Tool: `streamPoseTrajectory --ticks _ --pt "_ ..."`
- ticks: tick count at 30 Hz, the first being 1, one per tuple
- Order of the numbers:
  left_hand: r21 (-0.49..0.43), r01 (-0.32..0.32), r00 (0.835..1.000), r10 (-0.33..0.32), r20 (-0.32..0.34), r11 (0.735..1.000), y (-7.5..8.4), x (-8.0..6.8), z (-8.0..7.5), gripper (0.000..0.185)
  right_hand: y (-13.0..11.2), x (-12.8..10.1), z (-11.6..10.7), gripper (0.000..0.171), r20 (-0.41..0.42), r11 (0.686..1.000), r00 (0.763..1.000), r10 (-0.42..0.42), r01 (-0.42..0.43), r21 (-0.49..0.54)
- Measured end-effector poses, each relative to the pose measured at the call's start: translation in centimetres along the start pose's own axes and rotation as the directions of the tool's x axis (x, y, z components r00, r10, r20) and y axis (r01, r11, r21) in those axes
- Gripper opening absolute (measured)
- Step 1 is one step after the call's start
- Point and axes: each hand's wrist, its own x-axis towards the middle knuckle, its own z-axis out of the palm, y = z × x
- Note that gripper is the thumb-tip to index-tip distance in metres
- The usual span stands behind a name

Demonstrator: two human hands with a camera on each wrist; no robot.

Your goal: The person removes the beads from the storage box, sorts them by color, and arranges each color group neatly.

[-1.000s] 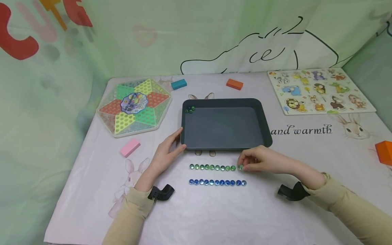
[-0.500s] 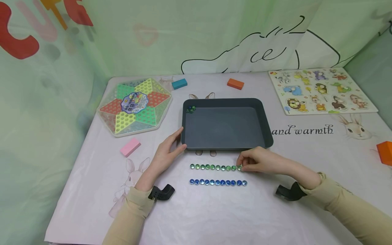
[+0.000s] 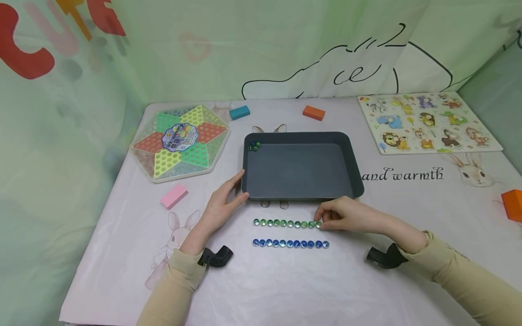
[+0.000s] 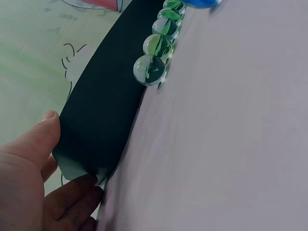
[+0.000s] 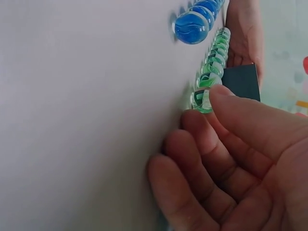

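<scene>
Head view: blue marble row (image 3: 290,243) nearest, centre frame; right hand (image 3: 346,214) pinches the end marble (image 3: 318,224) of the green marble row (image 3: 285,223) just above; left hand (image 3: 222,203), fingers relaxed, touches dark tray (image 3: 355,181) corner.

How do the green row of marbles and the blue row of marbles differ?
The green row lies nearer the tray; the blue row lies nearer the person. The right hand touches the green row's end marble; nothing touches the blue row. Both are straight and parallel.
</scene>
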Motion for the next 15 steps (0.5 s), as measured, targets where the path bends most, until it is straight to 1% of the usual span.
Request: streamPoseTrajectory --ticks 5,10,15 --pt "0.003 0.006 1.000 -0.006 -0.001 1.000 0.1 0.0 0.0 0.060 -0.4 -0.2 -0.3 0.011 -0.001 1.000 1.000 -0.015 0.015 -0.023" --pt "0.002 -0.002 1.000 0.002 0.000 1.000 0.1 0.0 0.0 0.060 -1.4 -0.4 -1.2 0.013 0.004 0.997 0.999 -0.045 0.045 -0.055" --pt "-0.001 -0.007 1.000 0.007 0.001 1.000 0.0 0.0 0.0 0.060 -2.5 0.1 -2.2 0.015 0.037 0.994 0.996 -0.087 0.089 -0.056"
